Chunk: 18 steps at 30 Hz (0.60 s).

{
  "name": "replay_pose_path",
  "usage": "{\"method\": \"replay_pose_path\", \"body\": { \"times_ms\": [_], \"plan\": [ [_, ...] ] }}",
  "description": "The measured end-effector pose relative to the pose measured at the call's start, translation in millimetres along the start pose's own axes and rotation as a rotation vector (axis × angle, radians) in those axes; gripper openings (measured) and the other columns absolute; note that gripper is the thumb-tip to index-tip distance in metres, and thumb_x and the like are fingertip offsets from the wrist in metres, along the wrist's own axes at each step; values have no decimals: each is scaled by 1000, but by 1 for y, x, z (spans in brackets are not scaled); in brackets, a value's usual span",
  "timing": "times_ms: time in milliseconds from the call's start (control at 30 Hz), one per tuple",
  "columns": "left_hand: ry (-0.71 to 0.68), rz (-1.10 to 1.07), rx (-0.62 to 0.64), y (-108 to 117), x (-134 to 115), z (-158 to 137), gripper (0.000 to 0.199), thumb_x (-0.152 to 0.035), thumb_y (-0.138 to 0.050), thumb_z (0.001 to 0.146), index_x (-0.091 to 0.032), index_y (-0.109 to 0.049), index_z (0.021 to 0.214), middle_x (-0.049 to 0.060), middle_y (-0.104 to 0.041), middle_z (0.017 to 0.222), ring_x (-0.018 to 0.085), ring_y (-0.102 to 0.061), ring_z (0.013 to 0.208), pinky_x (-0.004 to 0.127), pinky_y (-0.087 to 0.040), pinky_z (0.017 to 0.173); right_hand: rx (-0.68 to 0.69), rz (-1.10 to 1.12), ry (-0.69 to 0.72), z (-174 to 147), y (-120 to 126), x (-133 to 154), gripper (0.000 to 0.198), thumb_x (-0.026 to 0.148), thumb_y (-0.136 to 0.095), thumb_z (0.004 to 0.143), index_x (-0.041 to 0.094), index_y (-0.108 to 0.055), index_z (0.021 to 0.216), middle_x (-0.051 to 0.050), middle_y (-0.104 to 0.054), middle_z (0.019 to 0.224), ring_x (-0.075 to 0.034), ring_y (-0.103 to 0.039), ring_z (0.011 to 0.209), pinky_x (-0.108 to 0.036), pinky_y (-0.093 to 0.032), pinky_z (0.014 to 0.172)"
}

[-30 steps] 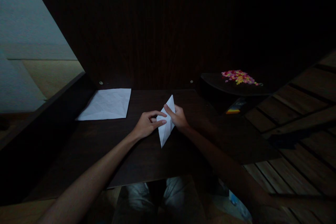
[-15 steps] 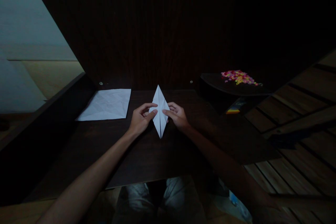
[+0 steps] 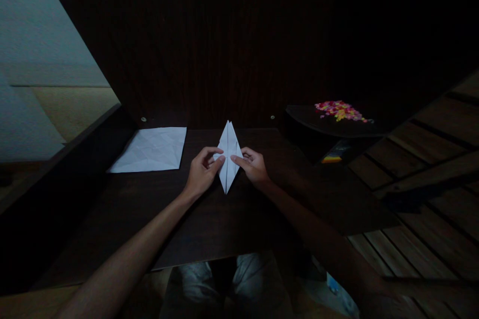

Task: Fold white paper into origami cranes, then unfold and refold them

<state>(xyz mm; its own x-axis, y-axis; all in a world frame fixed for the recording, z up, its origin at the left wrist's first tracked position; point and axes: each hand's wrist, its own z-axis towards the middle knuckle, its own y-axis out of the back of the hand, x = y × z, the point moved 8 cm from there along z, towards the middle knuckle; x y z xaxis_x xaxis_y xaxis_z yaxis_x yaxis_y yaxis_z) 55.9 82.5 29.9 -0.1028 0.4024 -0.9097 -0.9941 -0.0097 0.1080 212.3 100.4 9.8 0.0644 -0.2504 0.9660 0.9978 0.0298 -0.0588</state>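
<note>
A white folded origami paper (image 3: 227,140) is held up in the middle, a long diamond with a crease down its centre. Its upper tip is split into two points, while the lower end comes to a single tip. My left hand (image 3: 202,168) pinches its left side, thumb on the front face. On the right edge my right hand (image 3: 255,165) grips it the same way, with the thumb across the front and the other fingers partly hidden behind.
A creased white paper sheet (image 3: 153,149) lies on the dark wooden desk (image 3: 194,229) to the left. Small colourful pieces (image 3: 341,110) are heaped on a curved shelf (image 3: 307,115) at the right. A tall dark panel (image 3: 224,40) rises behind the desk.
The split end of the folded paper pointed down before and points up now, so the paper has been turned round. Both hands stay in nearly the same place on its sides.
</note>
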Motion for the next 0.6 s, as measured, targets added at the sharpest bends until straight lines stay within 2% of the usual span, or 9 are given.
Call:
{"method": "replay_pose_path", "body": {
  "times_ms": [67,133,200,300,367,467,600],
  "plan": [
    [-85,80,-42,3,-4,-1,17,-33,-67,78,-19,-66,88,6,-60,104,17,-60,90,27,-49,71,-12,-15,12,0,0,2,34,49,-76,59,21,-59,66,-1,-64,70,-19,-62,71,-31,-49,69],
    [-159,161,-68,5,-6,-2,14,-31,-66,80,-20,-69,87,7,-57,112,21,-56,106,34,-49,86,-22,-34,26,-1,0,4,35,51,-76,58,21,-60,67,-1,-64,70,-19,-62,71,-31,-49,68],
    [-194,225,-89,6,-7,-3,13,-30,-66,80,-21,-72,87,7,-57,112,21,-55,109,38,-46,94,-28,-48,38,-3,-1,6,35,51,-76,58,21,-60,67,-2,-64,70,-19,-62,71,-31,-49,65],
    [-199,254,-95,6,-9,-4,14,-31,-65,81,-23,-74,89,6,-60,108,20,-57,104,40,-46,95,-32,-45,48,-6,-3,8,35,51,-77,58,21,-60,68,-2,-65,71,-20,-63,73,-31,-51,64],
    [-181,226,-56,3,-11,-4,16,-31,-63,83,-23,-74,91,6,-63,105,20,-59,101,38,-46,94,-34,-29,56,-7,-4,10,35,49,-78,58,21,-61,69,-3,-66,73,-21,-63,75,-32,-52,66],
    [-146,156,11,-4,-10,-5,20,-30,-60,85,-21,-72,98,6,-67,105,20,-61,101,37,-47,94,-37,-6,59,-8,-4,10,35,48,-79,58,21,-61,71,-3,-66,75,-21,-64,76,-33,-53,67],
    [-89,11,25,-6,-4,-8,30,-27,-62,83,-19,-63,112,7,-68,107,19,-64,98,36,-49,92,-50,-10,47,-8,-3,9,35,47,-80,57,21,-61,71,-3,-65,74,-21,-63,75,-33,-53,66]
  ]
}}
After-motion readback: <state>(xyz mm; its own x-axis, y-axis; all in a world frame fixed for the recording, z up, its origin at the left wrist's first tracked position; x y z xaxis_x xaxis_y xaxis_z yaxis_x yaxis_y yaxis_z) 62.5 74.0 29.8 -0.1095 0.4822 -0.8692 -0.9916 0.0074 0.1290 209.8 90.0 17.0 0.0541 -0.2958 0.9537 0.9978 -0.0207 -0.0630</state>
